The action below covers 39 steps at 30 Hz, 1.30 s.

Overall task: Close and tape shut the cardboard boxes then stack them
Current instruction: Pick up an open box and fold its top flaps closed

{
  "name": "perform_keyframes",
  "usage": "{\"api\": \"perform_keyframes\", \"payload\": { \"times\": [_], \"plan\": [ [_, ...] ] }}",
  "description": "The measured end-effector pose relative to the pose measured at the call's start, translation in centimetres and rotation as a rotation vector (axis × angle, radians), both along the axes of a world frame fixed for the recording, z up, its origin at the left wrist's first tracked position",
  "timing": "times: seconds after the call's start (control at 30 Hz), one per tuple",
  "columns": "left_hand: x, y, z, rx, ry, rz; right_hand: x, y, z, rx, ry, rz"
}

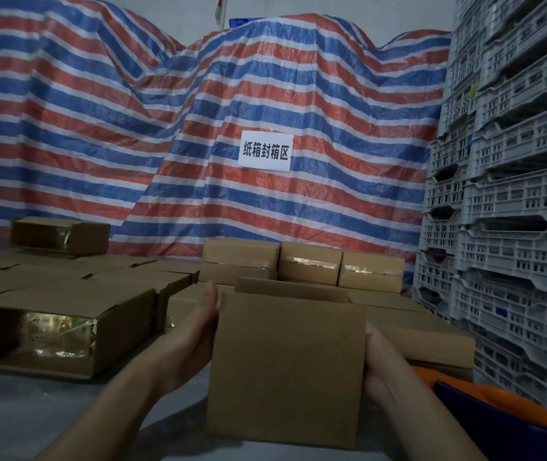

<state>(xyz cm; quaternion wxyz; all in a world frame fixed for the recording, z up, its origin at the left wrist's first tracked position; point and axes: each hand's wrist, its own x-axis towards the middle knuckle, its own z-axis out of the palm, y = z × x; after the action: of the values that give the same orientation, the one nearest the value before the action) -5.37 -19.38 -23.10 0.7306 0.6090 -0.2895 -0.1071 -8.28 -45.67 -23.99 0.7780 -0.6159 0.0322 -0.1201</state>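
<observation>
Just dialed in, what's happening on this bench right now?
A person holds a cardboard box between both hands, the left hand flat on its left side and the right hand on its right. The top flaps look open and no tape shows on it. Taped boxes stand in a row behind, more lie to the left, and an orange tape dispenser sits at lower right.

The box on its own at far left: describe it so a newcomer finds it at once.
Start at the striped tarp and follow its bottom edge left. One box sits there atop the low boxes, its taped end facing the camera. Unlike the row of three, it has no neighbour beside it.
</observation>
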Motion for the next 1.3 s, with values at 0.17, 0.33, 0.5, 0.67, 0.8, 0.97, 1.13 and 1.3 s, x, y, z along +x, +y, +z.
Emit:
{"api": "perform_keyframes", "payload": {
  "times": [0.17,0.33,0.5,0.67,0.8,0.97,1.13,1.3],
  "plan": [
    [-0.3,-1.1,0.1,0.034,0.048,0.108,0.3,-0.2,-0.2,-0.041,-0.027,0.026],
    [-0.4,-1.5,0.0,0.01,0.04,0.246,-0.1,0.1,0.0,-0.027,-0.076,0.035],
    [-0.5,-2.0,0.2,0.026,0.073,0.318,-0.5,0.0,-0.1,0.055,-0.079,0.004],
    [-0.5,-1.8,0.1,0.012,0.082,0.29,-1.4,-0.3,0.1,0.005,-0.14,0.132],
    [-0.3,-1.9,0.1,-0.074,-0.033,0.237,-1.6,-0.2,0.3,-0.054,-0.131,0.141],
    [-0.3,-1.5,0.2,-0.028,-0.147,0.346,-1.7,0.0,0.3,-0.034,-0.147,0.16],
    [-0.8,-1.6,-0.1,0.07,-0.157,0.454,-1.9,0.5,0.6,-0.062,-0.232,0.133],
    [-0.6,-1.4,0.1,0.096,-0.183,0.468,-1.9,0.7,0.3,-0.158,-0.202,0.097]
  ]
}}
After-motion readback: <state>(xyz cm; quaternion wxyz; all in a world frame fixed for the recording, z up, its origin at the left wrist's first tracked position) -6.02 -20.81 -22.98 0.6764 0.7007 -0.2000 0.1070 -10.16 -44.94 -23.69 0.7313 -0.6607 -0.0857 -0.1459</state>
